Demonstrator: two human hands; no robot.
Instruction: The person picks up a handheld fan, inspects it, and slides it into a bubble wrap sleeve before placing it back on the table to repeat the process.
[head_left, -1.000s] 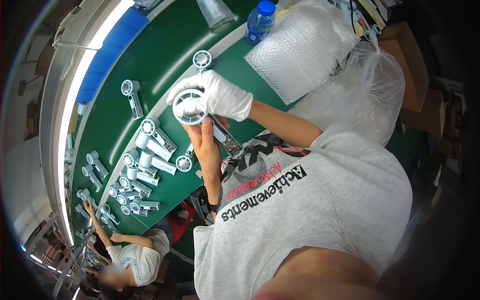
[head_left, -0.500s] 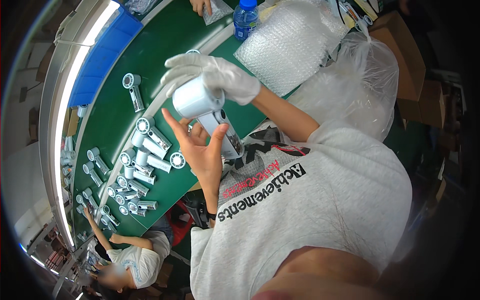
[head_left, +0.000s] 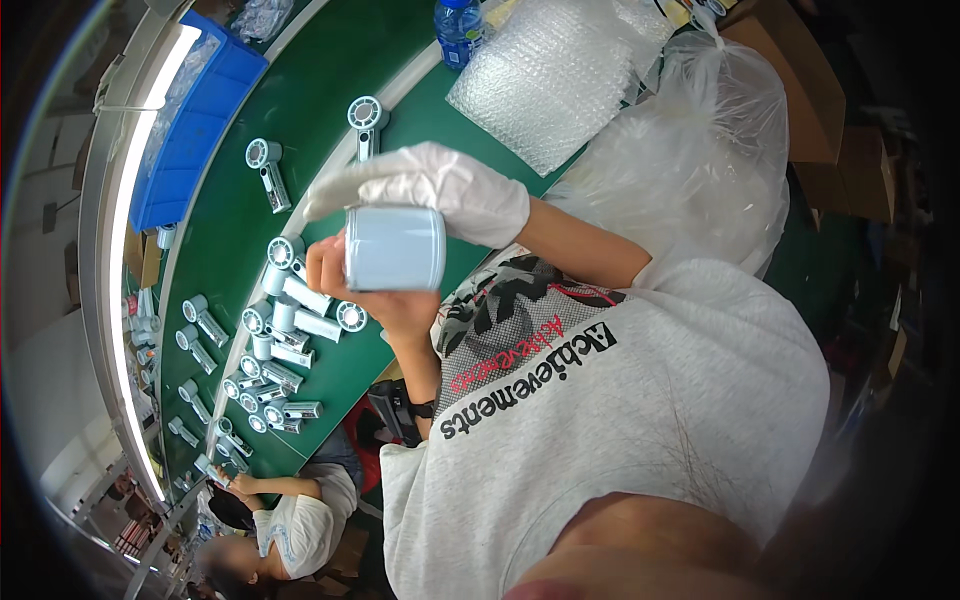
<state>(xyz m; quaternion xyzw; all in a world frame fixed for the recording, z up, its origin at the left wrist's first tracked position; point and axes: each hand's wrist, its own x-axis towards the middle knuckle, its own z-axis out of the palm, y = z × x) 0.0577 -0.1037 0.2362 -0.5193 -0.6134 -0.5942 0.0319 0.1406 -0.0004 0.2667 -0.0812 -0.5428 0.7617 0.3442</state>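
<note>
A light blue handheld fan [head_left: 394,250] is held up in front of me, the smooth side of its round head showing. My bare left hand [head_left: 385,306] is closed round it from below and the left; the handle is hidden. Along the far side of the head lies my right hand [head_left: 440,195] in a white glove, fingers long and slightly bent, cupped against the fan; its thumb is hard to make out. Just beyond the glove another handheld fan [head_left: 367,113] lies on the green table. Nearer the left, several more fans [head_left: 300,322] lie in a loose cluster.
A lone fan [head_left: 266,170] lies farther left, past a pale divider strip. A blue bin [head_left: 190,130] stands along the far-left edge. Bubble wrap [head_left: 550,85], a blue-capped bottle [head_left: 459,35] and a large clear plastic bag [head_left: 690,150] are at the right. Another person [head_left: 305,515] works at the lower left.
My left hand, open with fingers apart before, is now closed round the fan. The fan has turned so its handle no longer shows. A hand at the top edge is out of view.
</note>
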